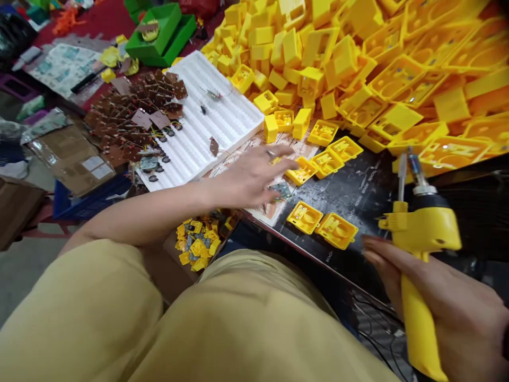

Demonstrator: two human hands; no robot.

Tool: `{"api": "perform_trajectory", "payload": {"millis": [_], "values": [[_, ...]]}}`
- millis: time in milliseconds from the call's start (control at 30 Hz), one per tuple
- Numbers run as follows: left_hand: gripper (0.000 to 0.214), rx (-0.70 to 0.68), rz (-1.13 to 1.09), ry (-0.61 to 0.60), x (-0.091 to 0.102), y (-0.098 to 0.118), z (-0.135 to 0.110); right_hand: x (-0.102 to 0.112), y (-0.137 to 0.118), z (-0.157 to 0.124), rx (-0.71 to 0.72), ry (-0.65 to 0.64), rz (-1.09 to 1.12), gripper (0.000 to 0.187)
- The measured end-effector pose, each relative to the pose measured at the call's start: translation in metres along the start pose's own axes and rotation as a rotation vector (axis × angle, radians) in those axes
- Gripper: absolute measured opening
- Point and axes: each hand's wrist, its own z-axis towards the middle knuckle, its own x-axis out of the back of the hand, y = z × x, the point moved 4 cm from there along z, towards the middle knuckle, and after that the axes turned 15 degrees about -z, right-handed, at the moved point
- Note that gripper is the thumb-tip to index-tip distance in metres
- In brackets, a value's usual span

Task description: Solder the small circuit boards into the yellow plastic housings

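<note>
My left hand (254, 172) reaches over the bench with its fingers spread, and I see nothing held in it. Its fingertips are at a yellow plastic housing (303, 171), though I cannot tell whether they touch. Just below the thumb lies a small green circuit board (283, 190). Two more open housings (330, 161) continue that row. Nearer me sits a pair of open housings (304, 217). At the right, my right hand (449, 307) is wrapped around the handle of a yellow soldering gun (423, 228), its metal tip pointing up and away.
Yellow housings (350, 58) are heaped across the back right. White ridged foam (214, 122) holds some wired parts, beside a pile of brown boards (135, 106). Green boxes (161, 37) stand behind. A carton of small yellow parts (199, 241) sits below the bench edge. Cables (377, 318) hang at lower right.
</note>
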Motion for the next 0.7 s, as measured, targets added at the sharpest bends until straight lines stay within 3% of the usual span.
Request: {"api": "perform_trajectory", "payload": {"millis": [67, 167, 267, 400, 567, 633, 700], "values": [[0.035, 0.119, 0.113, 0.151, 0.022, -0.037, -0.016, -0.004, -0.002, 0.006, 0.049, -0.007, -0.037, 0.029], [0.018, 0.277, 0.128, 0.131, 0.039, -0.089, -0.029, -0.014, -0.002, 0.012, 0.128, 0.002, -0.031, 0.038], [0.013, 0.331, 0.013, 0.132, 0.046, -0.114, -0.032, -0.025, -0.001, 0.015, 0.179, 0.009, 0.026, 0.043], [0.019, 0.359, -0.246, 0.217, 0.051, -0.115, -0.036, -0.030, -0.004, 0.015, 0.103, 0.034, 0.070, 0.048], [0.043, 0.418, -0.645, 0.385, 0.049, -0.102, -0.025, -0.043, -0.022, 0.028, 0.067, 0.046, 0.040, 0.044], [0.046, 0.411, -0.620, 0.406, 0.051, -0.097, -0.017, -0.048, -0.026, 0.033, 0.062, 0.045, 0.038, 0.046], [0.042, 0.369, -0.450, 0.439, 0.059, -0.094, -0.013, -0.049, -0.027, 0.034, 0.054, 0.046, 0.043, 0.054]]}}
